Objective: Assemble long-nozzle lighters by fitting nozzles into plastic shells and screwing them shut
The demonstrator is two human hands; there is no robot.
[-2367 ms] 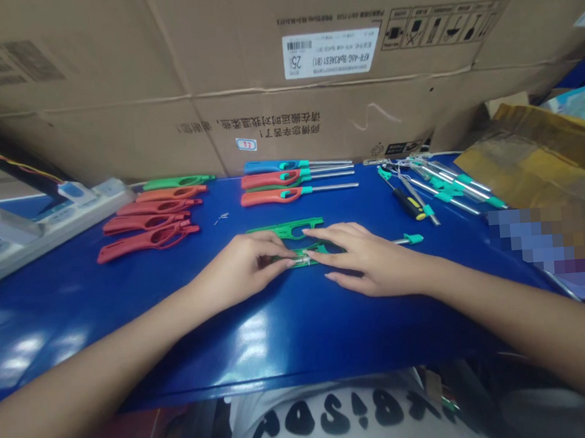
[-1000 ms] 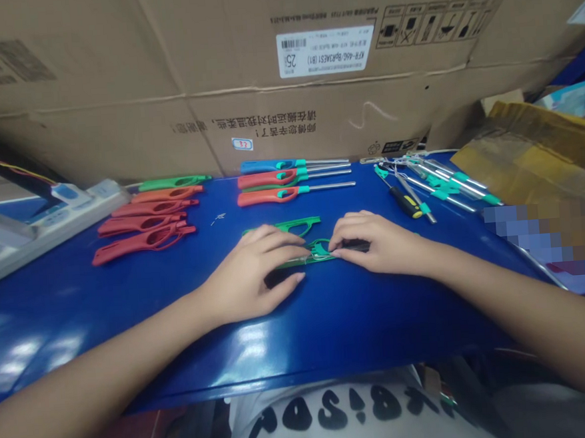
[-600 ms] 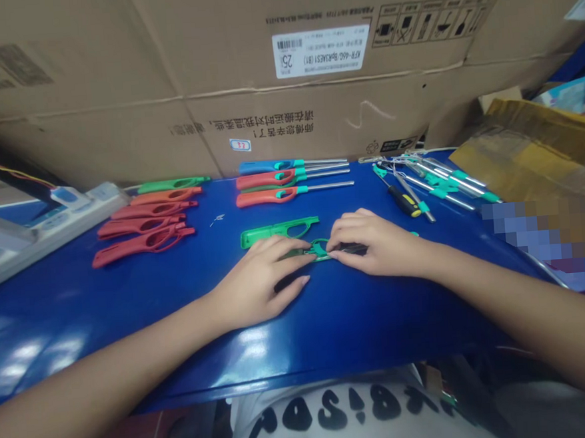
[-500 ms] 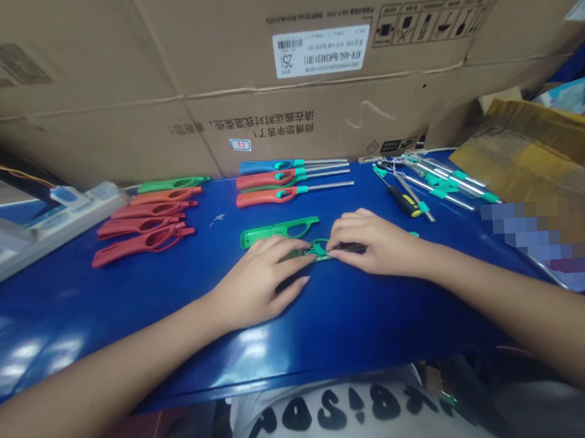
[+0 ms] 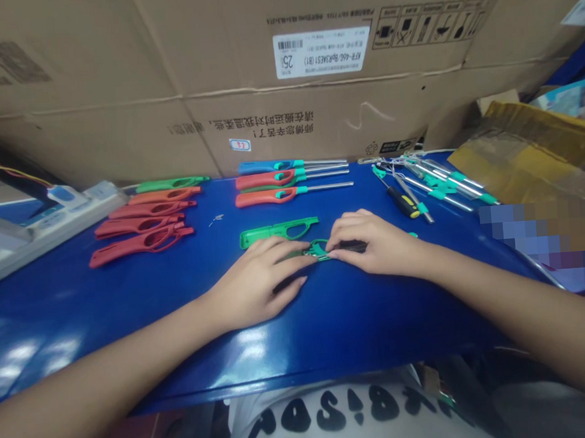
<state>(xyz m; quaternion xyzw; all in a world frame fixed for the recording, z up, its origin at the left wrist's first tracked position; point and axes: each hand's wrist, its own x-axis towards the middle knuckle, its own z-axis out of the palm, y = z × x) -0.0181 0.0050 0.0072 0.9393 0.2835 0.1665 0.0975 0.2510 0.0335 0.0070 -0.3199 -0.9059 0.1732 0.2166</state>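
My left hand point(image 5: 261, 281) lies over the handle end of a green lighter point(image 5: 319, 247), gripping it with the fingertips near the trigger loop; the thumb stands apart below. At the other side of the loop, my right hand point(image 5: 374, 243) pinches the same lighter between thumb and forefinger. Palms and fingers hide much of the lighter, so its inner parts hardly show. Just behind it lies a separate green shell half point(image 5: 263, 234), open side up.
Red, orange and green lighter shells point(image 5: 140, 223) lie at left beside a white power strip point(image 5: 47, 226). Several long-nosed lighters point(image 5: 271, 197) rest at the back. Metal rods with teal parts point(image 5: 441, 188) and a screwdriver point(image 5: 404, 201) are at right. A cardboard box point(image 5: 126, 70) stands behind.
Both hands stay on the green lighter in almost the same pose. Only a slight shift of the whole view shows.
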